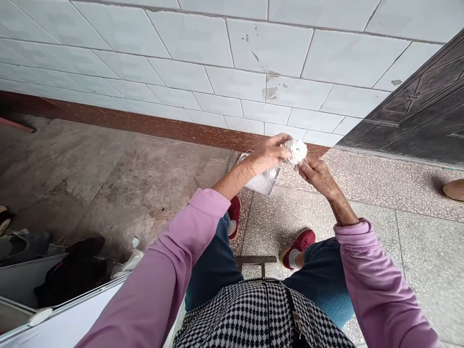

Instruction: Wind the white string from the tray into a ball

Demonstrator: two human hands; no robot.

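Note:
A small round white piece [297,151], fluffy or ruffled like bunched yarn, is held up in front of me; its exact kind is hard to make out. My left hand [267,155] grips it from the left, with the thumb in front and fingers behind. At its lower right edge, my right hand [318,175] has thumb and fingertips pinched together. Beneath my left wrist, a shallow white box [267,187] rests on the floor. Inside lies a small ball of white thread [271,173], partly hidden by my hand.
Ahead stands a white tiled wall [250,87] with a red-brown base strip [163,126]. A dark door [416,111] is at the right, with a brown shoe [454,190] near it. At lower left is a white-edged container [90,296] with dark items. A stool part [258,260] shows between my feet.

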